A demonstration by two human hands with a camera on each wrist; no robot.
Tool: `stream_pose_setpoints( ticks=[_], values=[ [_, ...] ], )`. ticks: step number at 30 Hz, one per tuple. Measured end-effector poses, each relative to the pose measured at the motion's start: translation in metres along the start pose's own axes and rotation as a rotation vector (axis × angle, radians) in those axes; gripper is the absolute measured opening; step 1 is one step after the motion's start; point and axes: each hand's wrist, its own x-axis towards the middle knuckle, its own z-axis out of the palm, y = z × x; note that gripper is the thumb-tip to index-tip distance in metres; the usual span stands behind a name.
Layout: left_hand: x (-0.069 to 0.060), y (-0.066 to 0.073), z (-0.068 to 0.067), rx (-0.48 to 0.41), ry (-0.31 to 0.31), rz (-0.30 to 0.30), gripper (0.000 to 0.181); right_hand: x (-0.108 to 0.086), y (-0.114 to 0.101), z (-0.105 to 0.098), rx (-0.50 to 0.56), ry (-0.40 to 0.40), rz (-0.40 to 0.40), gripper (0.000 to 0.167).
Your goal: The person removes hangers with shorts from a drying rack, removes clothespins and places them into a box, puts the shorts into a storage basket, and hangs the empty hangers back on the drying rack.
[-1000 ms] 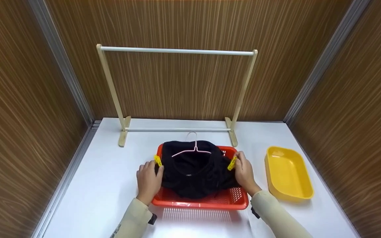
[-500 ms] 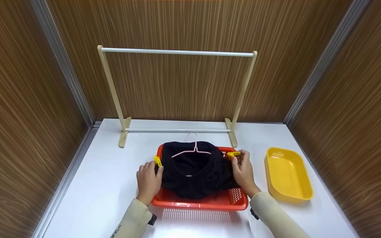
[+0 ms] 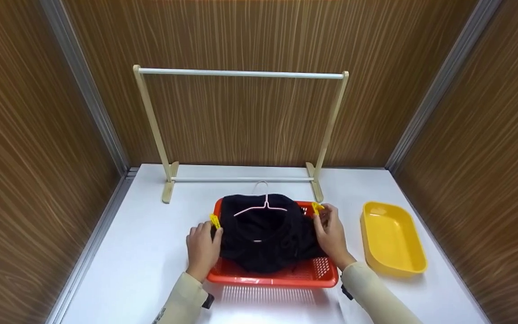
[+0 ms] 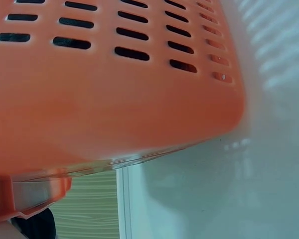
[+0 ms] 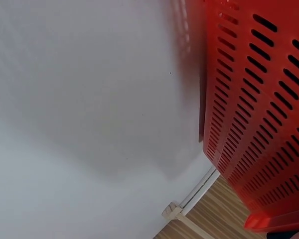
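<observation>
A black garment [image 3: 259, 256] lies bunched in a red basket [image 3: 272, 282], its neckline facing up. On it rests a pale pink hanger [image 3: 266, 204], hook toward the rack. At the basket's left side my left hand [image 3: 203, 246] grips dark fabric, with a yellow clip [image 3: 215, 221] just above the fingertips. My right hand [image 3: 332, 235], at the right side, pinches another yellow clip [image 3: 316, 208] between thumb and fingers, beside the basket's back right corner. In the left wrist view the basket's wall [image 4: 114, 104] hides most of that hand; the right wrist view shows mainly the perforated side [image 5: 259, 114].
Behind the basket stands a clothes rack with a white top bar [image 3: 241, 73] and wooden feet [image 3: 167, 192]. A yellow tray [image 3: 394, 238] sits on the white table [image 3: 146, 238] to the right. Wood-patterned walls [image 3: 241, 121] enclose the back and both sides.
My right hand has shifted slightly back and its fingers have turned the yellow clip, now nearer the basket's back right corner. My left hand and the garment look nearly unchanged.
</observation>
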Motion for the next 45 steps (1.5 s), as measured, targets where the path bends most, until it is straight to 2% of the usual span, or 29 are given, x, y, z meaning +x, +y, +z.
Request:
stream_pose_setpoints(
  ticks=[6,10,13,17,22,27,32,35,37,39,42,45],
  values=[
    [-0.001,-0.001,0.002,0.002,0.021,0.014,0.032,0.000,-0.004,-0.002,-0.142,-0.034,-0.093,0.037],
    [-0.002,0.000,0.002,0.008,0.035,0.027,0.031,-0.001,-0.003,-0.001,-0.166,-0.050,-0.121,0.034],
    [-0.003,0.000,0.000,0.009,0.022,0.026,0.031,-0.002,-0.002,0.000,-0.164,-0.046,-0.129,0.032],
    [-0.003,-0.001,-0.001,0.010,-0.002,0.020,0.032,-0.003,0.000,0.001,-0.114,-0.047,-0.079,0.032],
    [0.002,-0.001,-0.003,0.005,-0.002,0.027,0.029,0.003,0.001,0.001,0.007,-0.046,0.037,0.029],
    [0.003,-0.001,-0.001,0.007,-0.006,0.030,0.030,0.012,0.002,-0.008,0.074,-0.052,0.113,0.027],
    [-0.002,-0.001,0.001,0.004,-0.002,0.012,0.030,0.024,0.014,-0.041,-0.094,-0.014,0.197,0.029],
    [-0.003,0.000,0.001,0.001,-0.003,0.012,0.031,0.034,0.031,-0.072,-0.236,0.004,0.237,0.032],
    [-0.004,0.000,0.001,0.003,-0.003,0.011,0.031,0.038,0.045,-0.094,-0.299,-0.021,0.279,0.036],
    [-0.004,-0.001,0.001,0.007,-0.004,0.007,0.030,0.041,0.056,-0.114,-0.364,-0.074,0.333,0.039],
    [-0.003,0.000,0.000,0.014,-0.004,0.004,0.030,0.042,0.072,-0.140,-0.420,-0.219,0.462,0.050],
    [0.000,0.001,-0.001,0.021,0.006,0.011,0.028,0.040,0.084,-0.156,-0.467,-0.357,0.576,0.059]
  ],
)
